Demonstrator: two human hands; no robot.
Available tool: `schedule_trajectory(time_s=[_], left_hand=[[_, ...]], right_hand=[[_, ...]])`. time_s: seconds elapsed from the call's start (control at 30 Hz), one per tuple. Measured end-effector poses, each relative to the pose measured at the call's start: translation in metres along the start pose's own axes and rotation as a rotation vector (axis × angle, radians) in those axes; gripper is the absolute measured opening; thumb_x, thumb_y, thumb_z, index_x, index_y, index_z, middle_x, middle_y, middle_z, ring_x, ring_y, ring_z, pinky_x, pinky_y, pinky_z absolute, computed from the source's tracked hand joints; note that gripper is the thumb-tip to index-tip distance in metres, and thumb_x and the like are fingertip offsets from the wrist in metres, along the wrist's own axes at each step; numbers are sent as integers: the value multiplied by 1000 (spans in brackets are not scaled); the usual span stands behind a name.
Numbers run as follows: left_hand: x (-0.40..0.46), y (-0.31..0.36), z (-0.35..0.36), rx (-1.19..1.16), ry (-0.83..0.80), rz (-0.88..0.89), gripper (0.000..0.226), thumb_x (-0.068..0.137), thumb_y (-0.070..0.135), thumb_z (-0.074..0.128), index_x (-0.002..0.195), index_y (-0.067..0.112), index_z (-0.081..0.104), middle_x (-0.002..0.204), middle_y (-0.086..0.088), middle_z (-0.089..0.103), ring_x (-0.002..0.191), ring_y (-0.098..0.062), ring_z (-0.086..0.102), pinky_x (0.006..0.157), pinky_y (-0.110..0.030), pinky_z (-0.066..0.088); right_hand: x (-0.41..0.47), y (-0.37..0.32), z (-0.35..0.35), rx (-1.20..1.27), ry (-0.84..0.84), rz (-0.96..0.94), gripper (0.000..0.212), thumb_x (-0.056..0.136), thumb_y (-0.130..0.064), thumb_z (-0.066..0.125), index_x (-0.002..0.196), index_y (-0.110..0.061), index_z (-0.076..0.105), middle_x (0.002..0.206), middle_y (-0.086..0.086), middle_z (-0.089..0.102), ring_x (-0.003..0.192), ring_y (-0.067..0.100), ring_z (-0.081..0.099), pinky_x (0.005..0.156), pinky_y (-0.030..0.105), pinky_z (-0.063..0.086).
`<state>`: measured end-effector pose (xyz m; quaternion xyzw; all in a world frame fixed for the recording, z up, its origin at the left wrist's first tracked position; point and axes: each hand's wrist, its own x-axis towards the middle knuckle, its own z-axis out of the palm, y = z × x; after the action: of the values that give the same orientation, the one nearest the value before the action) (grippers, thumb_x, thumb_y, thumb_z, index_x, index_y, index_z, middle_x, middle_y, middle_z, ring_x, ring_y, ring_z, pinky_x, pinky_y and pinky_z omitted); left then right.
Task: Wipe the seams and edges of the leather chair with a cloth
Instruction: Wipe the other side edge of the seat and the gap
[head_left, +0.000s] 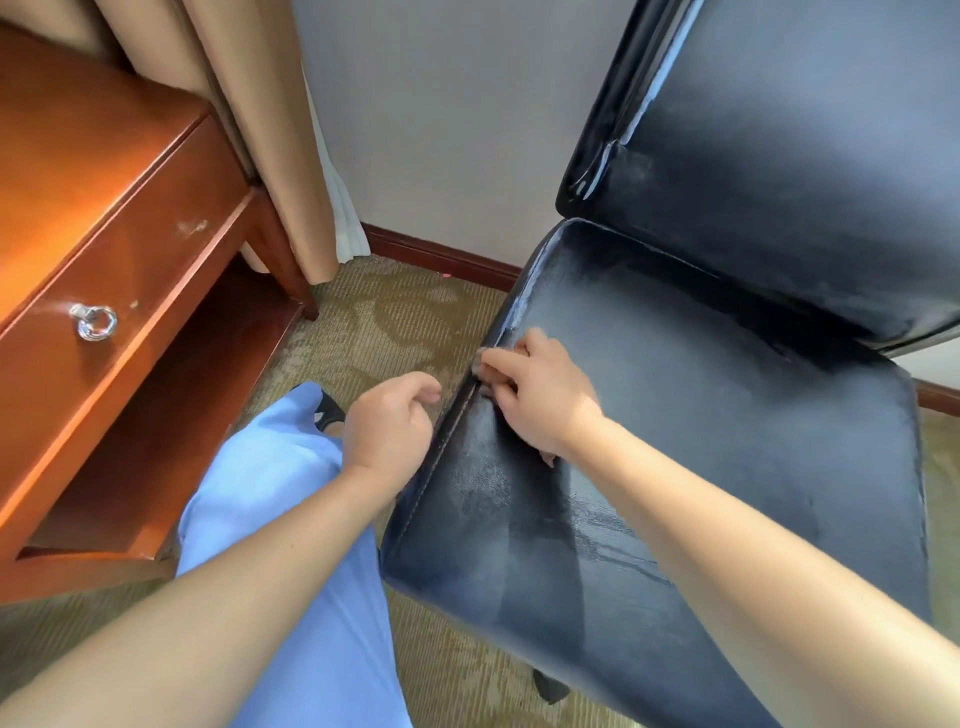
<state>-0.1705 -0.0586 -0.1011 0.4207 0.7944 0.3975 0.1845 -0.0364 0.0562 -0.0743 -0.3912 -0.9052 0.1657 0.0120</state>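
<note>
A dark blue-black leather chair (727, 415) fills the right side, its seat towards me and its backrest rising at the upper right. A stitched seam (447, 441) runs along the seat's left edge. My right hand (540, 395) lies on the seat beside that seam, its fingers curled round a small greyish-brown cloth (480, 364) that mostly hides under them. My left hand (389, 421) hovers just left of the seat edge, fingers loosely curled and holding nothing.
A reddish wooden desk (104, 260) with a ring-pull drawer stands at the left. Beige curtains (270, 130) hang behind it. A patterned carpet (395, 322) covers the floor. My leg in light blue trousers (291, 519) is between desk and chair.
</note>
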Motion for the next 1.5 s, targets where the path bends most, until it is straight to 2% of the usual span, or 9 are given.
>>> schedule_trajectory(time_s=[0.17, 0.3, 0.47, 0.63, 0.8, 0.97, 1.17, 1.33, 1.5], left_hand=[[3, 0, -3, 44, -114, -114, 40, 87, -5, 43, 110, 12, 71, 113, -3, 71, 112, -21, 61, 99, -30, 44], [2, 2, -7, 40, -135, -130, 40, 90, 0, 42, 114, 15, 69, 117, 1, 69, 115, -18, 59, 101, -29, 43], [-1, 0, -15, 84, -200, -178, 34, 94, 9, 43, 114, 18, 68, 120, 1, 68, 115, -20, 58, 97, -32, 44], [-3, 0, -15, 120, -275, -192, 32, 97, 15, 41, 117, 21, 66, 116, 0, 68, 107, -22, 60, 89, -30, 46], [1, -5, -14, 95, -286, -211, 31, 98, 16, 42, 118, 21, 65, 124, 1, 64, 116, -20, 56, 97, -33, 44], [2, -3, -17, 62, -313, -201, 30, 99, 16, 43, 119, 18, 66, 125, 1, 64, 118, -20, 55, 101, -31, 42], [9, -11, -19, 55, -293, -269, 28, 99, 17, 42, 115, 21, 66, 115, 0, 67, 109, -20, 59, 96, -33, 45], [6, -8, -16, 45, -338, -223, 27, 99, 17, 44, 113, 19, 67, 117, 0, 66, 113, -19, 57, 97, -30, 43], [13, -9, -19, 0, -260, -245, 27, 99, 14, 44, 113, 17, 67, 111, 0, 67, 105, -18, 59, 87, -27, 43]], right_hand=[[-40, -8, 8, -3, -54, -295, 27, 93, -32, 49, 118, -34, 59, 102, 1, 48, 93, 24, 49, 65, 35, 49], [-28, -3, 5, 38, 83, 13, 30, 94, -34, 46, 123, -36, 55, 108, 2, 45, 102, 24, 45, 73, 35, 48], [-64, -29, 18, 3, -40, -356, 24, 89, -31, 54, 111, -34, 62, 94, 2, 47, 83, 26, 50, 58, 34, 48], [-56, -31, 18, 8, 66, -166, 25, 91, -31, 48, 111, -32, 63, 98, 2, 48, 88, 26, 51, 58, 29, 42], [-59, -37, 13, -160, -129, -562, 35, 85, -37, 35, 102, -34, 65, 92, 3, 51, 80, 24, 52, 52, 28, 41], [-35, -24, 7, -63, 22, -133, 29, 95, -33, 42, 121, -36, 54, 107, 0, 42, 106, 23, 44, 70, 30, 42], [-65, -48, 25, -94, -164, -576, 18, 82, -30, 59, 99, -32, 65, 93, 3, 49, 80, 26, 50, 51, 28, 36], [-34, -41, 11, 3, -28, -87, 26, 92, -32, 45, 115, -34, 58, 106, 0, 41, 103, 23, 44, 71, 30, 42], [-71, -68, 29, -23, -126, -389, 18, 84, -23, 50, 96, -27, 63, 99, 6, 45, 91, 29, 45, 61, 32, 36]])
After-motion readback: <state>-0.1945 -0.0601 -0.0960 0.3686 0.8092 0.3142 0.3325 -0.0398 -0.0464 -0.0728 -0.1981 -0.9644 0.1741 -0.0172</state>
